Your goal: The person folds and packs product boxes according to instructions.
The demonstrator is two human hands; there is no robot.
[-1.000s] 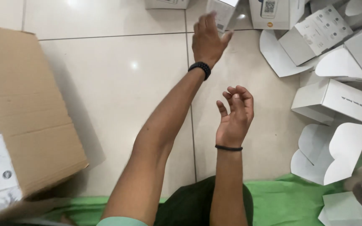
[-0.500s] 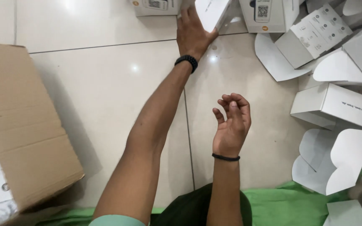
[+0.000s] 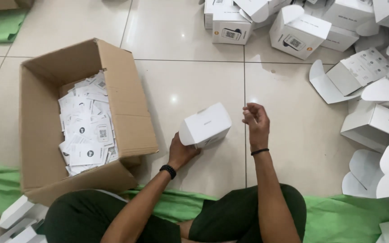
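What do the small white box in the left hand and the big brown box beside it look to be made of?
The small white box, held by the left hand, looks like thin matte paperboard: crisp folds, rounded flap. The big brown box seems corrugated cardboard, dull and uncoated, with thick raw-edged flaps. The fluting itself is too small to see.

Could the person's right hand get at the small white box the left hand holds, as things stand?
Probably yes: the right hand hovers beside the small white box held in the left hand, with only bare floor between.
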